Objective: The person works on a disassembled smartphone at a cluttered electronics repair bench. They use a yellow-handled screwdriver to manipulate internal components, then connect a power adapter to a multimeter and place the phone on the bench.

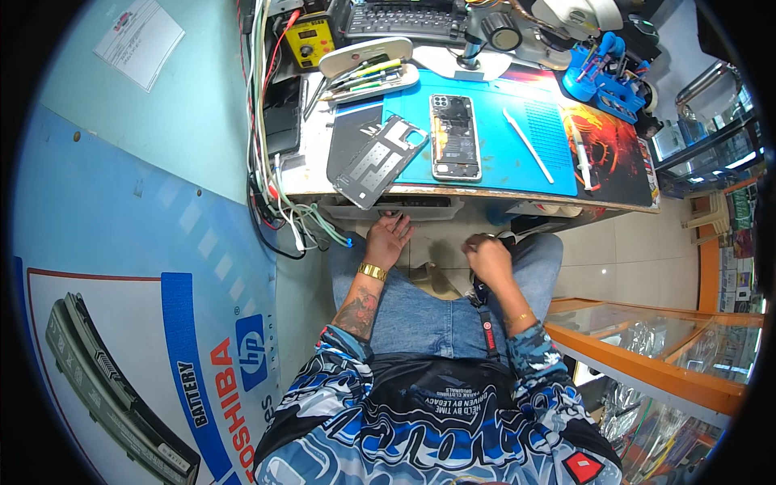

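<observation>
My left hand (390, 239), with a gold watch at its wrist, is held palm up below the table's front edge. Its fingers are spread and reach to the front of a pale drawer (428, 212); whether they touch it is hard to tell. My right hand (490, 259) is closed above my right thigh, and what lies in it, if anything, is hidden. On the blue work mat (517, 162) lies a smartphone with its insides bare (456, 139). Left of it, a detached dark back cover (381, 162) lies tilted, its lower corner over the table edge.
A white stick-like tool (527, 145) and a syringe (582, 158) lie right of the phone. Behind stand a tray of tools (372, 81), a keyboard (404, 23) and a blue tool holder (618, 101). Cables (303, 222) hang at the left table edge. A glass showcase (647, 331) stands right.
</observation>
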`<state>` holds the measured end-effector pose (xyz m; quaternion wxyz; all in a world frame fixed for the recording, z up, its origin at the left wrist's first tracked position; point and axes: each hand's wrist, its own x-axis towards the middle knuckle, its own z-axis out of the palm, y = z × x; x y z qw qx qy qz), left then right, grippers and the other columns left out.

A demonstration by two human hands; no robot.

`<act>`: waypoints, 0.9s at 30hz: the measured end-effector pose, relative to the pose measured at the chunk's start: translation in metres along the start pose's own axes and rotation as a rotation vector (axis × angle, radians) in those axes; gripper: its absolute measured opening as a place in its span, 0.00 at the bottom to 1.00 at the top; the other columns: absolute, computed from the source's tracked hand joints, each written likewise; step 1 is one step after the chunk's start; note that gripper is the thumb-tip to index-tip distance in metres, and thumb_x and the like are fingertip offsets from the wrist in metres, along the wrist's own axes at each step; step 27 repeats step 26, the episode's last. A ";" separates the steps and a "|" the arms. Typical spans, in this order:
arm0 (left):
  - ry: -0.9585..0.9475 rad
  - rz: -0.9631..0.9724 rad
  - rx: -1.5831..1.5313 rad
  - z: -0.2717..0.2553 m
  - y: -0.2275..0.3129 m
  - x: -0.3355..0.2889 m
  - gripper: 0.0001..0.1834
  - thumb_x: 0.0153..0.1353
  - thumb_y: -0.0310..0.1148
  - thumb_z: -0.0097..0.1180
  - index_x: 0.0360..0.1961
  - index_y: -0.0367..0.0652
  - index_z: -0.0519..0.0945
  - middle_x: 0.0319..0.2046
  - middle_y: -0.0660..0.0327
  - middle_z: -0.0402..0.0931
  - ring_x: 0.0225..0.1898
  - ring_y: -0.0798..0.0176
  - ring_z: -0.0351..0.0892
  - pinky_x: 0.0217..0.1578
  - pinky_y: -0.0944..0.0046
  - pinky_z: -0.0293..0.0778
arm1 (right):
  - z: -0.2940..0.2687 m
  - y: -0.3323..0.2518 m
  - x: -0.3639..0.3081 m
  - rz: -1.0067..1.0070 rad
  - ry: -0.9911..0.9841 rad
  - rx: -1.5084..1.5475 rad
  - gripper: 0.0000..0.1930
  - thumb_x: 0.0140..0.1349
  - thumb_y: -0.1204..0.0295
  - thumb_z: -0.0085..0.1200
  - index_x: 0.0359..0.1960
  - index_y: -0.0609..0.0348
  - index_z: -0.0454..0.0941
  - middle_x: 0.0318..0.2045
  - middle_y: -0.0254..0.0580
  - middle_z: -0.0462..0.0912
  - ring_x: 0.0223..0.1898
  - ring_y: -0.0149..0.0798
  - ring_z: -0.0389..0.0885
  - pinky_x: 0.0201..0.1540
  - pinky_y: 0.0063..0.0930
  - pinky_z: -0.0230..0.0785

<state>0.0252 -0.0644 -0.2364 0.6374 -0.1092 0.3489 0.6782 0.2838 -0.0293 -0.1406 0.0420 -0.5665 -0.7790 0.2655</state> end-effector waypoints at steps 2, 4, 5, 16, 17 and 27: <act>-0.049 0.008 0.016 0.000 0.006 -0.001 0.06 0.62 0.24 0.53 0.39 0.45 0.75 0.48 0.58 0.76 0.65 0.46 0.71 0.65 0.39 0.69 | 0.011 -0.029 0.010 -0.087 -0.060 -0.023 0.16 0.63 0.60 0.59 0.49 0.49 0.86 0.41 0.51 0.88 0.48 0.55 0.85 0.52 0.47 0.77; -0.130 0.000 0.063 -0.005 0.017 0.010 0.05 0.61 0.24 0.54 0.38 0.45 0.75 0.48 0.56 0.76 0.66 0.44 0.70 0.66 0.37 0.67 | 0.024 -0.045 0.014 -0.208 -0.041 -0.004 0.15 0.64 0.60 0.57 0.49 0.49 0.85 0.44 0.52 0.88 0.50 0.56 0.85 0.54 0.48 0.76; -0.172 0.003 0.053 -0.009 0.016 0.017 0.05 0.61 0.24 0.54 0.38 0.45 0.76 0.49 0.55 0.76 0.66 0.44 0.70 0.67 0.35 0.67 | 0.025 -0.053 0.013 -0.203 -0.080 0.014 0.16 0.64 0.60 0.57 0.50 0.50 0.85 0.45 0.53 0.87 0.50 0.56 0.84 0.54 0.48 0.76; 0.335 0.103 -0.062 -0.053 -0.032 0.129 0.14 0.70 0.34 0.47 0.54 0.50 0.77 0.57 0.56 0.76 0.68 0.50 0.67 0.70 0.29 0.56 | 0.039 -0.011 0.002 -0.151 -0.367 0.144 0.21 0.63 0.57 0.59 0.54 0.55 0.82 0.46 0.55 0.87 0.52 0.60 0.83 0.56 0.50 0.74; 0.448 0.049 -0.031 -0.061 -0.036 0.137 0.15 0.71 0.35 0.47 0.55 0.50 0.77 0.57 0.56 0.75 0.68 0.50 0.67 0.70 0.29 0.56 | 0.033 -0.010 0.003 -0.149 -0.366 0.163 0.22 0.63 0.57 0.60 0.55 0.55 0.82 0.45 0.53 0.87 0.52 0.60 0.83 0.56 0.49 0.75; 0.077 -0.078 -0.102 -0.072 -0.011 0.177 0.31 0.70 0.55 0.49 0.68 0.53 0.67 0.70 0.61 0.61 0.73 0.46 0.56 0.70 0.31 0.53 | 0.056 -0.012 0.082 -0.227 -0.403 -0.018 0.25 0.64 0.56 0.58 0.61 0.49 0.79 0.53 0.50 0.85 0.58 0.52 0.80 0.61 0.46 0.72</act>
